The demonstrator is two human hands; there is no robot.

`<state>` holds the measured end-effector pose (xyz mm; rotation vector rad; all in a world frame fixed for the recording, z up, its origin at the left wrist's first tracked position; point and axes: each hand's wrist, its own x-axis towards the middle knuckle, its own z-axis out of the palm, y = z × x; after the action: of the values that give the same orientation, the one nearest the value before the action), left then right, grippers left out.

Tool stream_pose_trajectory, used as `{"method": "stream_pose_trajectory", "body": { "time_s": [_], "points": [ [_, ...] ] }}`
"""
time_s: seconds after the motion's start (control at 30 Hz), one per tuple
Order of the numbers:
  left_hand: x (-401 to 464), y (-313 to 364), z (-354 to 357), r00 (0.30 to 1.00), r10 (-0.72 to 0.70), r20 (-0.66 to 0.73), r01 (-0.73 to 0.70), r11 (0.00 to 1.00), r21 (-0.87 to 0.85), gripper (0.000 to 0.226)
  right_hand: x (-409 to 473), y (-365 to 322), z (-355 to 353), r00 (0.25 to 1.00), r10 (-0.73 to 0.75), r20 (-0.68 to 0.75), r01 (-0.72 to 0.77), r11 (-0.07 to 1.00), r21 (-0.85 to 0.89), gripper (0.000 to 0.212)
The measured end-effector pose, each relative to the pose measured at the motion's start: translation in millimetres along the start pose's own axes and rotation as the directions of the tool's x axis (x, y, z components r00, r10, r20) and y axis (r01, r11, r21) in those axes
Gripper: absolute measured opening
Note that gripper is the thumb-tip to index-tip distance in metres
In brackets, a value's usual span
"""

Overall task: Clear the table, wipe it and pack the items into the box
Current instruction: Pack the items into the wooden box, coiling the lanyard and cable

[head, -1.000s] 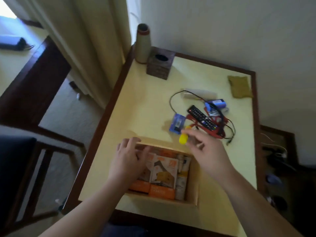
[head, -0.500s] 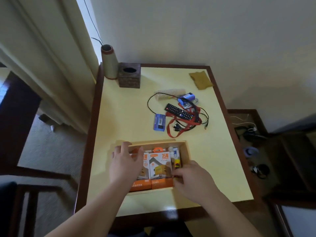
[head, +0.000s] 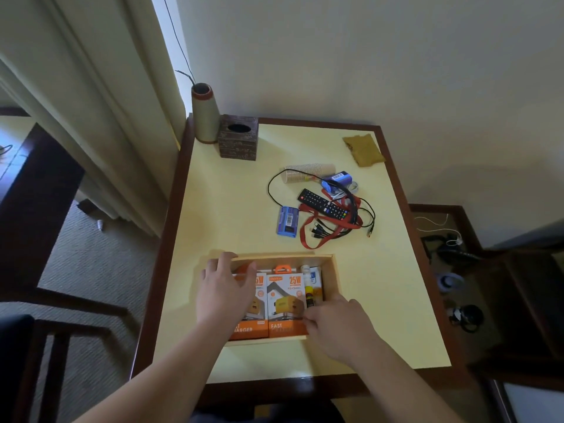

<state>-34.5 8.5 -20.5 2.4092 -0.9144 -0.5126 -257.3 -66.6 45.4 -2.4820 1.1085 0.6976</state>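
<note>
An open wooden box (head: 283,256) sits near the front of the yellow table (head: 393,288). It holds two orange charger packs (head: 285,300) and a yellow-capped glue stick (head: 309,296) along its right side. My left hand (head: 224,293) rests flat on the left pack, fingers reaching the far rim. My right hand (head: 338,325) is at the box's near right, fingers curled round the stick's near end. Behind the box lie a black remote (head: 323,204), a blue pack (head: 287,221), a red lanyard (head: 314,239), a black cable (head: 270,190), stacked paper cups (head: 305,174), a blue cylinder (head: 337,178) and an olive cloth (head: 363,149).
A brown tissue box (head: 238,137) and a tan cone spool (head: 204,112) stand at the table's far left corner. A curtain hangs at left above a dark chair (head: 36,346). A low side table (head: 457,270) with cables is on the right.
My right hand carried the yellow-capped stick from above the box's far edge down into its right side. The left hand stayed on the left pack. My view shifted.
</note>
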Motion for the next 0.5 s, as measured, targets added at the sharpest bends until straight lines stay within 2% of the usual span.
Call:
{"method": "stream_pose_trajectory", "body": {
  "time_s": [0.07, 0.17, 0.3, 0.4, 0.5],
  "points": [
    [0, -1, 0, 1.000, -0.002, 0.000, 0.002, 1.000, -0.007, 0.059, 1, 1, -5, 1.000, -0.007, 0.007, 0.007, 0.999, 0.053, 0.036],
    [0, -1, 1, 1.000, -0.005, 0.004, 0.005, 1.000, -0.015, 0.059, 6, 8, -24, 1.000, -0.004, -0.029, 0.010, 0.974, 0.225, 0.028],
    [0, 0, 2, 1.000, -0.016, -0.003, 0.016, 1.000, -0.005, 0.059, 27, 31, -64, 0.969, 0.097, -0.227, 0.004, 0.913, 0.407, 0.014],
    [0, -1, 3, 1.000, -0.017, -0.012, 0.017, 1.000, -0.010, 0.057, 50, 55, -87, 0.926, 0.155, -0.344, 0.009, 0.902, 0.432, 0.012],
    [0, -1, 4, 1.000, -0.021, -0.022, 0.020, 0.999, -0.027, 0.054, 76, 76, -102, 0.921, 0.167, -0.352, 0.005, 0.898, 0.439, 0.008]
  ]
}}
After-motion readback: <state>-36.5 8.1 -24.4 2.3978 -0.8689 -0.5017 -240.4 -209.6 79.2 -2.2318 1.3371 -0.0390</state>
